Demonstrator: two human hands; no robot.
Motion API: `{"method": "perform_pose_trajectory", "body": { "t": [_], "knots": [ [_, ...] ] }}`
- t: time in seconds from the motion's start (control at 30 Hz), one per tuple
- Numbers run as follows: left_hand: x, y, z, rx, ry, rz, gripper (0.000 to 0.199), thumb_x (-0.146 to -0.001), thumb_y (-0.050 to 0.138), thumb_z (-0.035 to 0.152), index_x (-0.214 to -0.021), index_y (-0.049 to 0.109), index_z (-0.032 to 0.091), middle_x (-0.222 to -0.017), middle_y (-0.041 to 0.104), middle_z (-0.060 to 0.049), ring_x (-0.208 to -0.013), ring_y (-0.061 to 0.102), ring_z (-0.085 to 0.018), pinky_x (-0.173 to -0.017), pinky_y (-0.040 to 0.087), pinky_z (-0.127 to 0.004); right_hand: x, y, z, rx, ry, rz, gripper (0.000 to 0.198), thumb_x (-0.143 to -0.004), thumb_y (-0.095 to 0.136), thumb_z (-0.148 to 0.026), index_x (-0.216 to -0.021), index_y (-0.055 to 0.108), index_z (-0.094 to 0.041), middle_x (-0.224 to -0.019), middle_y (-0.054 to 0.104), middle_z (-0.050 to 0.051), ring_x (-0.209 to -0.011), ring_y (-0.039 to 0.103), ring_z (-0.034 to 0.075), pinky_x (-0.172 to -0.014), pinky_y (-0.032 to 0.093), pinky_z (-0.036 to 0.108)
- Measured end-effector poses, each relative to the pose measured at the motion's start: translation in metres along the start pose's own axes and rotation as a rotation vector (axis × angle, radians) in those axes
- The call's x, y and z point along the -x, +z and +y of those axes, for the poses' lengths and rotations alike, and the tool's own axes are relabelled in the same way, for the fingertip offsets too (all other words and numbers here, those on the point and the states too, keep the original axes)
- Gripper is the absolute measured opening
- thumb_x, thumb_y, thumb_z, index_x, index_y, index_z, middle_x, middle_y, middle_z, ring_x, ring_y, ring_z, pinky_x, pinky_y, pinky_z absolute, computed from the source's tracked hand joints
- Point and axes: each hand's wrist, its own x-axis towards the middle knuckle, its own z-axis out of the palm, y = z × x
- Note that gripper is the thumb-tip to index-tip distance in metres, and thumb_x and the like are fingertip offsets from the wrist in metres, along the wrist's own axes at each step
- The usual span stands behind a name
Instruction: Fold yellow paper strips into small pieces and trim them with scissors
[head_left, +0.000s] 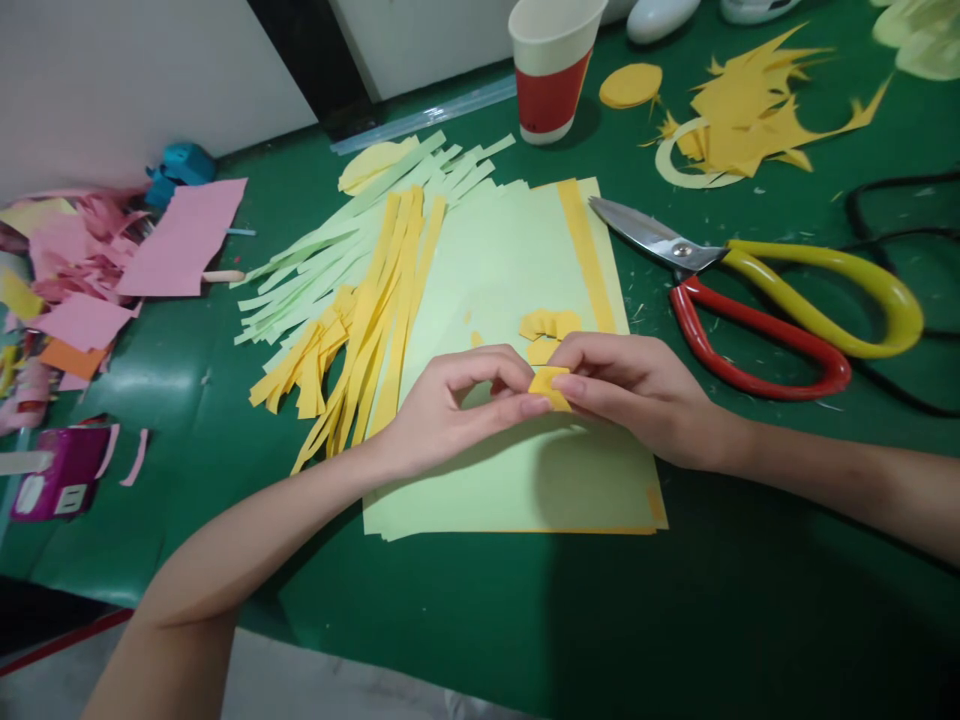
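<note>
- Small folded yellow paper piece: between both hands' fingertips, over the middle of the stack of pale green paper sheets.
- Left hand: thumb and forefinger nearly closed, pinching the piece's left end.
- Right hand: thumb pressed over the piece's right part, forefinger on far side, gap closed on the paper.
- Left forearm angles in over the green tabletop's near edge, elbow bent; right forearm comes from the right, roughly level.
- Small yellow paper cutouts: on stack, just beyond the fingers.
- Long yellow paper strips: along stack's left edge.
- Metal scissors with red and yellow handles: right of stack, tips at its far right corner.
- Red-and-white paper cup: near tabletop's far edge.
</note>
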Motion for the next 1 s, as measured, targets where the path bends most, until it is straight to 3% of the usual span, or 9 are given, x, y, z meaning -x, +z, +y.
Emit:
{"method": "perform_pose_trajectory", "body": {
  "t": [0.17,0.33,0.5,0.77,1.0],
  "knots": [
    [0.0,0.001,-0.002,-0.096,0.074,0.05,0.019,-0.082,0.058,0.025,-0.065,0.058,0.015,-0.066,0.056,-0.002,-0.064,0.051,-0.011,-0.062,0.04,-0.026,-0.001,0.001,0.0,0.0,0.036,0.009,0.036,-0.084,0.049,-0.049,-0.07,0.052,-0.017,-0.057,0.041,-0.003,-0.05,0.034,0.008,-0.042,0.026,0.022],
    [0.0,0.001,-0.003,-0.115,0.098,0.054,0.022,-0.082,0.056,0.023,-0.062,0.055,0.015,-0.062,0.055,-0.001,-0.06,0.05,-0.011,-0.058,0.038,-0.025,0.0,0.002,0.002,-0.013,0.014,0.005,0.037,-0.092,0.036,-0.04,-0.063,0.045,-0.018,-0.052,0.036,-0.004,-0.047,0.033,0.008,-0.044,0.03,0.022],
    [0.0,0.002,-0.007,-0.075,0.074,0.039,0.022,-0.083,0.053,0.024,-0.063,0.053,0.016,-0.063,0.052,0.001,-0.06,0.047,-0.01,-0.058,0.037,-0.024,-0.002,0.003,0.0,0.05,-0.005,0.014,0.033,-0.086,0.05,-0.042,-0.065,0.05,-0.017,-0.052,0.039,-0.005,-0.046,0.032,0.007,-0.041,0.023,0.022],
    [-0.001,0.002,-0.012,-0.054,0.133,-0.009,0.026,-0.088,0.046,0.022,-0.063,0.05,0.017,-0.067,0.052,0.0,-0.066,0.048,-0.011,-0.064,0.04,-0.024,-0.003,0.002,0.001,0.114,-0.03,-0.025,0.044,-0.088,0.045,-0.044,-0.053,0.036,-0.019,-0.049,0.035,-0.005,-0.044,0.031,0.006,-0.04,0.023,0.022],
    [-0.001,0.001,-0.01,-0.044,0.102,-0.066,0.031,-0.092,0.038,0.026,-0.066,0.054,0.017,-0.069,0.053,-0.002,-0.068,0.05,-0.012,-0.068,0.041,-0.026,-0.002,0.001,0.002,0.051,-0.003,-0.006,0.041,-0.086,0.05,-0.045,-0.055,0.039,-0.019,-0.048,0.033,-0.006,-0.042,0.027,0.006,-0.038,0.018,0.023]
  ]
}}
